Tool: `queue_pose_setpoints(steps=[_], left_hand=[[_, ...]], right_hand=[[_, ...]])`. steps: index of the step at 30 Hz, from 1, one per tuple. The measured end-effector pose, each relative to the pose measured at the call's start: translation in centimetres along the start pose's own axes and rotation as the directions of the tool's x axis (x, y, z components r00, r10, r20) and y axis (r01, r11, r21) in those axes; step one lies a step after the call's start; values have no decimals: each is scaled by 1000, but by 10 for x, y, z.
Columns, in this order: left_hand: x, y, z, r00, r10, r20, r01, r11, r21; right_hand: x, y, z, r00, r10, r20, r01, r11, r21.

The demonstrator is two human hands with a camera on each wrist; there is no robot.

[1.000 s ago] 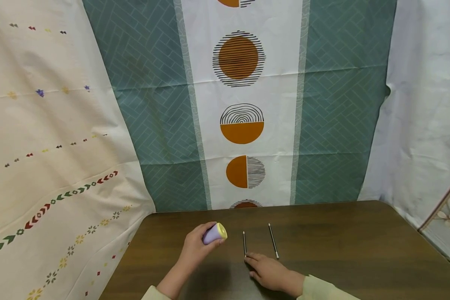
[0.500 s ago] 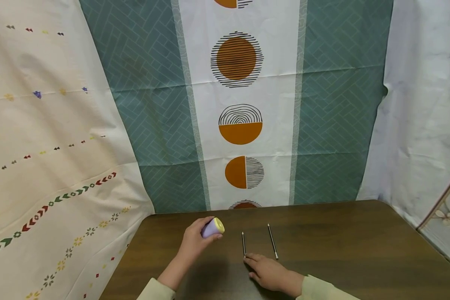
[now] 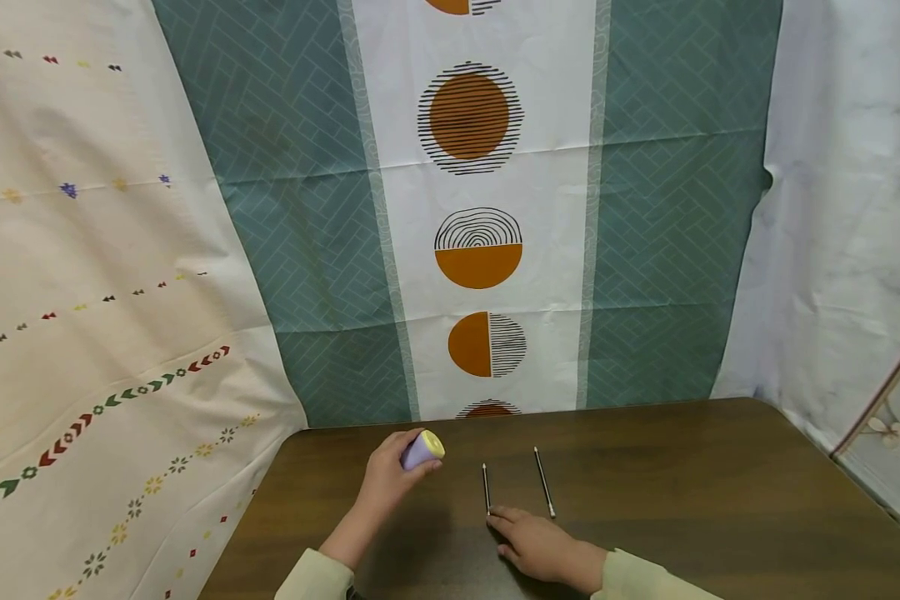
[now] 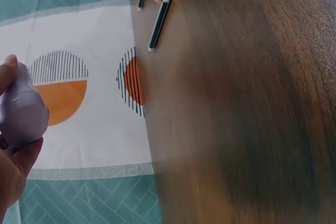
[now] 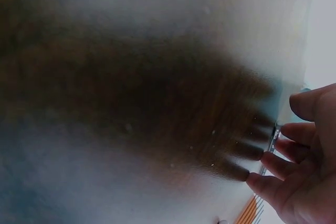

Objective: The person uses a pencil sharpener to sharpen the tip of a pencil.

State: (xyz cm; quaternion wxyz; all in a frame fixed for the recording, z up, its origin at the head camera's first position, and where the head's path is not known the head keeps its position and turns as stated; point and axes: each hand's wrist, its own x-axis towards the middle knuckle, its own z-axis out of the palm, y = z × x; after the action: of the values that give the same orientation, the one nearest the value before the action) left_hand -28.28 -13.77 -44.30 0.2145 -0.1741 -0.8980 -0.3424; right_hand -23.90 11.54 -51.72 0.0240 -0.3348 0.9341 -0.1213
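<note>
My left hand point(image 3: 387, 475) grips a small lavender cylinder with a yellow end point(image 3: 423, 451), held up over the left part of the table. The cylinder's rounded lavender bottom point(image 4: 24, 121) faces the left wrist camera. Fingertips of my right hand point(image 3: 532, 543) rest on the table at the near end of a thin black pencil point(image 3: 486, 487), partly covering that end. In the right wrist view the right hand's fingers point(image 5: 281, 166) are spread and only slightly bent. To the right lies a second black pencil point(image 3: 544, 483), pale at both ends.
Both hands are over a dark brown wooden table point(image 3: 682, 492). A green and white patterned cloth point(image 3: 663, 208) hangs behind its far edge. Cream fabric point(image 3: 120, 275) falls along the left side, and a pale marbled cloth point(image 3: 840, 217) on the right.
The left hand with the lavender cylinder has shifted slightly left and up. My right hand and both pencils stay in place, while the head view has drifted a little.
</note>
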Motion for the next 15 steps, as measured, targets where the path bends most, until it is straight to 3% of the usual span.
queue_pose_setpoints(steps=[15], left_hand=[[5,-11,12,998,-58,-11,57,998,-10]], right_hand=[[0,-1,0,1000,9,0,-9,1000,3]])
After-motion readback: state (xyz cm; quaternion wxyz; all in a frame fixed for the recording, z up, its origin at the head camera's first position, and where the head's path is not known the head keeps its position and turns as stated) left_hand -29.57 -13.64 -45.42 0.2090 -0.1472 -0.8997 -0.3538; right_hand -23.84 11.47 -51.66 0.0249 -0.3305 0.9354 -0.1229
